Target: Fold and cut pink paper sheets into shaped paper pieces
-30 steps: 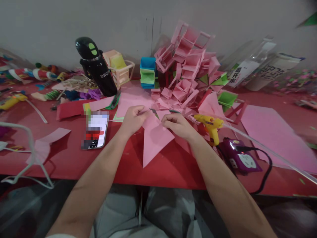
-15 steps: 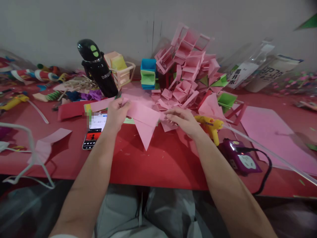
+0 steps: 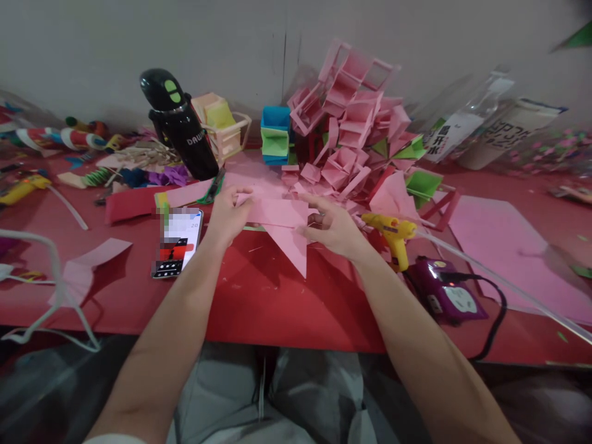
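Note:
A folded pink paper sheet (image 3: 282, 225) hangs between my two hands over the red table (image 3: 259, 302), one corner pointing down toward me. My left hand (image 3: 229, 213) pinches its left edge with fingers closed. My right hand (image 3: 330, 228) grips the right side, thumb on top, index finger stretched along the upper edge. Just behind the sheet stands a tall heap of pink folded paper boxes (image 3: 354, 117).
A phone (image 3: 178, 242) lies left of my left hand, with a black bottle (image 3: 178, 126) behind it. A yellow glue gun (image 3: 393, 234) and a purple socket block (image 3: 448, 296) with a black cord sit at the right. A large pink sheet (image 3: 509, 246) lies far right. Blue-green paper cubes (image 3: 276, 135) stand at the back.
The pink sheet has gone from flat near the table edge to held farther out. My left hand swung left, then back toward centre; my right hand took hold of the sheet's right side.

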`<act>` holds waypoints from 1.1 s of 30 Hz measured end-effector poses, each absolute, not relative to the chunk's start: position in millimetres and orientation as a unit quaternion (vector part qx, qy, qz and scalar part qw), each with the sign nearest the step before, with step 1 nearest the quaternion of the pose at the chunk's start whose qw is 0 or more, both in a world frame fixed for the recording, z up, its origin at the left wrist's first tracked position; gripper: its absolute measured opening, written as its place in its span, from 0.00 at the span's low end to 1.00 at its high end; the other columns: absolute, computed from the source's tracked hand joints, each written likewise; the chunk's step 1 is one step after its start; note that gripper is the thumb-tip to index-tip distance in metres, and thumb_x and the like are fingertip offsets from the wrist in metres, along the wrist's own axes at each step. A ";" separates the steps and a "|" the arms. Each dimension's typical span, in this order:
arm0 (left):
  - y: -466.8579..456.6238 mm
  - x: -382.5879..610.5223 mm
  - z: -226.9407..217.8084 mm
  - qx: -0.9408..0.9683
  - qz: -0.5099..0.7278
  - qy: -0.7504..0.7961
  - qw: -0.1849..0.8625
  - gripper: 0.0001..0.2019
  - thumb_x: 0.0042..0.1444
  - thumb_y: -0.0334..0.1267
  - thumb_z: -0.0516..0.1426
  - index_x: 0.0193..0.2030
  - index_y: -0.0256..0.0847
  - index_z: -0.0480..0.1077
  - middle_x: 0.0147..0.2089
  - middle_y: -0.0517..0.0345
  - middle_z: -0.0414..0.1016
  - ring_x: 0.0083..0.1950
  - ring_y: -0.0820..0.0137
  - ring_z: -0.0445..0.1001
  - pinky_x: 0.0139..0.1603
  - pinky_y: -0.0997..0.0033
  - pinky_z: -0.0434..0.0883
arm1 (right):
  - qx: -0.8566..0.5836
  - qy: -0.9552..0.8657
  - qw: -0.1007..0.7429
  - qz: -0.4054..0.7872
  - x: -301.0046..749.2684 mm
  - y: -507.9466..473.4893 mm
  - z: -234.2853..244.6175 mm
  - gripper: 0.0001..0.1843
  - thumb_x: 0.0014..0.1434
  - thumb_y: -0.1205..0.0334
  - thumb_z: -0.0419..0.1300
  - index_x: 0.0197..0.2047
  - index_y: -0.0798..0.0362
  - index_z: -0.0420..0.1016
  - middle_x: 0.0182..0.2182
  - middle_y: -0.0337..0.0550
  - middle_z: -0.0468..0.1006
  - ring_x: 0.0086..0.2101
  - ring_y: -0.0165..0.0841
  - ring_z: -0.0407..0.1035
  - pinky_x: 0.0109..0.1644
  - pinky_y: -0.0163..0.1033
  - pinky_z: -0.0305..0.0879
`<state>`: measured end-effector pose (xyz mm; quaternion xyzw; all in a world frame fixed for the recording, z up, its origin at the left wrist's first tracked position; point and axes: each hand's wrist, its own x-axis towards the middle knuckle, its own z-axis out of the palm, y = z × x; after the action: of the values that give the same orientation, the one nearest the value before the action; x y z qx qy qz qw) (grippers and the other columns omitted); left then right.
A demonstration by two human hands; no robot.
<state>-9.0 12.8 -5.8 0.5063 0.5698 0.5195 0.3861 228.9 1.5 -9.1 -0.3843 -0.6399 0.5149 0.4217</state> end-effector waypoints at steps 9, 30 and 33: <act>0.7 -5.8 -1.5 0.773 0.345 0.500 0.183 0.28 0.51 0.48 0.68 0.57 0.42 0.72 0.65 0.47 0.70 0.68 0.53 0.65 0.70 0.49 0.61 | -0.405 -0.543 0.477 0.560 227.8 5.9 -9.4 0.31 0.44 0.61 0.74 0.53 0.52 0.77 0.45 0.45 0.80 0.44 0.36 0.73 0.55 0.49 0.70; 0.1 -12.5 13.1 0.711 0.392 0.542 0.218 0.16 0.65 0.43 0.53 0.28 0.39 0.69 0.27 0.61 0.69 0.31 0.71 0.66 0.34 0.70 0.63 | -0.429 -0.552 0.437 0.566 237.4 0.2 6.7 0.40 0.47 0.64 0.71 0.63 0.49 0.68 0.36 0.39 0.77 0.34 0.31 0.70 0.37 0.38 0.67; 2.6 -15.7 12.7 0.664 0.451 0.522 0.290 0.12 0.61 0.45 0.59 0.33 0.38 0.74 0.34 0.57 0.76 0.37 0.70 0.72 0.42 0.69 0.69 | -0.421 -0.559 0.401 0.590 240.2 -1.5 7.7 0.43 0.47 0.65 0.70 0.66 0.48 0.65 0.32 0.35 0.74 0.31 0.28 0.67 0.32 0.35 0.63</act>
<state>-15.7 2.6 12.7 0.6635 0.5216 0.4515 0.2896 240.2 -1.5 7.7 -0.4215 -0.5591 0.5904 0.4014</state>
